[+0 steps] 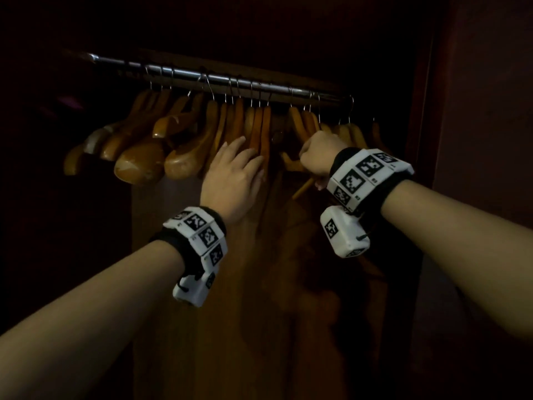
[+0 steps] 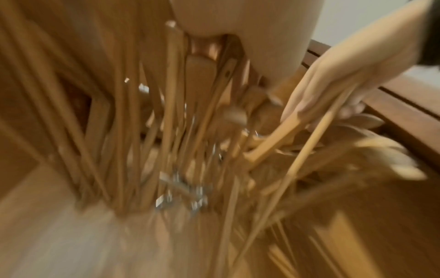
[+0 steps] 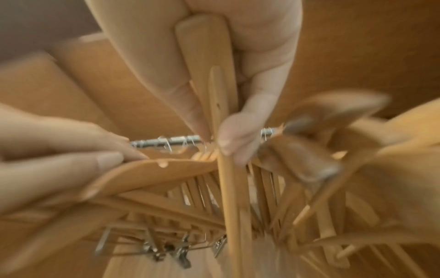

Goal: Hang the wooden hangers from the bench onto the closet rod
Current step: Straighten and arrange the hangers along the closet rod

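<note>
A metal closet rod point(image 1: 219, 79) runs from upper left to right, and several wooden hangers point(image 1: 184, 131) hang on it by wire hooks. My right hand point(image 1: 317, 157) makes a fist round the arm of one wooden hanger point(image 1: 302, 186) just below the rod's right part. In the right wrist view thumb and fingers grip that held hanger point(image 3: 207, 56) under the rod point(image 3: 176, 140). My left hand point(image 1: 248, 157) lies with straight fingers against the middle hangers point(image 1: 261, 131). Its fingers point(image 3: 71, 159) touch a hanger's curved arm. The left wrist view is blurred; it shows the right hand point(image 2: 321, 84) on the hanger.
The closet is dark. Its wooden side wall point(image 1: 476, 111) stands close on the right and its back panel point(image 1: 230, 313) is below the hangers. More hangers point(image 1: 354, 134) crowd the rod's right end. Hangers with metal clips point(image 3: 166, 250) hang among the others.
</note>
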The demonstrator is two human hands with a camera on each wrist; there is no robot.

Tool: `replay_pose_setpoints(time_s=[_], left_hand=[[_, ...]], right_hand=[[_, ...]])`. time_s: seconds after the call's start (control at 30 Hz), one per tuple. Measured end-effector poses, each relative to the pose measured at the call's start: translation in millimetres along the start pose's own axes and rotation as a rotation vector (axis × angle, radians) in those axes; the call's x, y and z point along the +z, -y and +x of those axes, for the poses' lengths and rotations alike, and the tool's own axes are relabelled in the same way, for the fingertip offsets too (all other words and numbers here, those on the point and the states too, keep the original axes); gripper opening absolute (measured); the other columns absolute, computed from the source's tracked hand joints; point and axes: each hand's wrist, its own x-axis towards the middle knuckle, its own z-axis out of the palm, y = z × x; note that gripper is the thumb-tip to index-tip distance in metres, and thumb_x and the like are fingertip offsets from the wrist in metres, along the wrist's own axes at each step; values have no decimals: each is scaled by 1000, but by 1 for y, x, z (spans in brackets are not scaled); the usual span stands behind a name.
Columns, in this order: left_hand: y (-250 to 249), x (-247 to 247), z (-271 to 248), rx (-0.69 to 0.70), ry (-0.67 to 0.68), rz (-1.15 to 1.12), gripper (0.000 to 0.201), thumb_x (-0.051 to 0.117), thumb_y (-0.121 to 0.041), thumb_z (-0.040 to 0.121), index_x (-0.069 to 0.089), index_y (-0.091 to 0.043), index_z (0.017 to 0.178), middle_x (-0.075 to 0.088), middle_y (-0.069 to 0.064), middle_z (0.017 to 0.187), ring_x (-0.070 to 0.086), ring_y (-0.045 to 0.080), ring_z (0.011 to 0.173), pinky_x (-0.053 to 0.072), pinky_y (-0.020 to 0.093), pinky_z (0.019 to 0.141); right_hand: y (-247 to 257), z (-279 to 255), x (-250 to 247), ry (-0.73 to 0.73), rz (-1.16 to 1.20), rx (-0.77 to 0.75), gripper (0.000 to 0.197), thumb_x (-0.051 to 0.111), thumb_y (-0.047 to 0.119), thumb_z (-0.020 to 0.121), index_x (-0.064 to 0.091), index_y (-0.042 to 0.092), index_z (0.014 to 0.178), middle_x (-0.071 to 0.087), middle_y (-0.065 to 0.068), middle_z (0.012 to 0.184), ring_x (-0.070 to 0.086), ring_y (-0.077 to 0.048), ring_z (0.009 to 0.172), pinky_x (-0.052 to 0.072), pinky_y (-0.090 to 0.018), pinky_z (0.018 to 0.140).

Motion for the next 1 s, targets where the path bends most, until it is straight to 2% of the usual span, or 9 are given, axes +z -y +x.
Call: replay_pose_setpoints(time_s=[0.07,0.13,0.2,0.27,0.37,0.5,0.63,0.8,1.0], left_hand=[[-17,7,-22,149,-49,-6,41,40,-32,95,59,-8,123,57,13,130,42,31,132,21,47,113],[-40,15,-50,300,-25,-98,43,41,-32,95,56,-6,126,56,14,131,47,30,128,30,44,109],[-62,24,-74,277,74,-210,46,41,-34,94,54,-6,128,60,12,122,59,28,112,52,35,84],[-81,32,-92,97,201,-326,48,42,-37,93,47,-9,132,59,9,119,62,24,101,53,29,59],[-97,40,-102,-215,334,-492,46,51,-37,93,41,-10,129,50,6,123,54,21,108,54,35,72],[-101,49,-100,-363,273,-539,40,54,-32,92,43,-9,123,50,7,118,52,21,105,48,32,78],[-97,58,-99,-395,311,-559,25,44,-29,97,49,-8,109,49,9,106,50,25,94,42,36,71],[-95,63,-101,-288,414,-601,33,46,-26,97,50,-8,123,51,13,109,51,28,97,39,33,78],[-91,66,-84,-366,477,-647,26,51,-24,94,58,-8,112,57,12,103,56,28,94,46,41,80]], right_hand=[[-5,-11,4,31,45,24,29,49,22,94,61,6,115,61,-11,102,66,-31,88,56,-42,82],[-10,-19,12,85,94,40,28,47,18,93,60,5,114,62,-14,103,65,-33,89,55,-45,83],[-15,-27,24,123,125,62,29,47,16,92,59,5,116,62,-17,109,64,-35,92,54,-45,84],[-19,-34,36,149,146,82,28,46,14,91,60,7,115,61,-18,112,63,-36,94,53,-46,86],[-22,-44,47,141,168,96,30,44,13,91,62,10,115,60,-18,116,61,-36,101,51,-45,90],[-25,-55,60,159,186,114,34,41,16,93,58,11,122,57,-18,123,59,-36,106,50,-45,93],[-28,-64,67,186,174,125,35,39,15,95,55,10,126,52,-17,130,58,-35,109,50,-43,94],[-32,-74,68,228,82,53,34,39,12,95,58,7,123,55,-18,126,60,-35,105,52,-41,90],[-32,-70,73,211,45,49,33,43,14,94,56,8,124,59,-17,121,58,-29,92,52,-39,81]])
